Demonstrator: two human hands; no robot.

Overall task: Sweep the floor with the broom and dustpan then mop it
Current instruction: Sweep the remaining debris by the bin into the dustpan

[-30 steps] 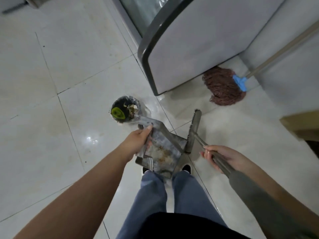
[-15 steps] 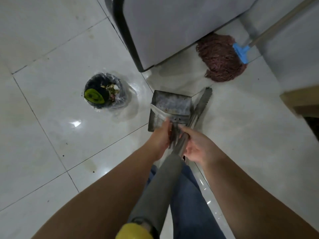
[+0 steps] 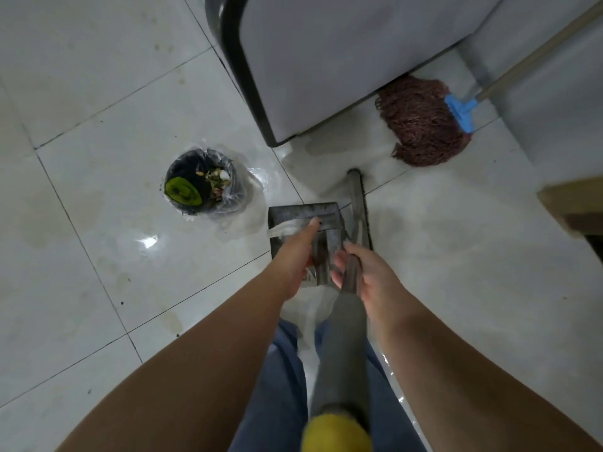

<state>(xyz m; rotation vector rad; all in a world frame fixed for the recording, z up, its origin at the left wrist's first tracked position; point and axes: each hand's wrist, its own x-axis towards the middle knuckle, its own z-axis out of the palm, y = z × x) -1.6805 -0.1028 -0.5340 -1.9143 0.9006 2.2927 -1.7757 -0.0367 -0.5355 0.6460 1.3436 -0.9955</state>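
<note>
Glossy pale floor tiles point(image 3: 98, 243) w/ dark grout lines, faint stains & a light glare; grey appliance point(image 3: 342, 60) w/ dark trim stands at top, a small bin point(image 3: 199, 182) lined w/ clear plastic & holding scraps sits left of the dustpan, no readable labels or writing anywhere. Left hand point(image 3: 293, 256) grips the metal dustpan point(image 3: 303, 220), held low over the tiles; right hand point(image 3: 365, 272) is curled round the broom point(image 3: 357, 203) handle just beside it, broom head touching the pan's right edge. Brown mop point(image 3: 421, 122) w/ blue clamp lies on the floor by the appliance corner.
</note>
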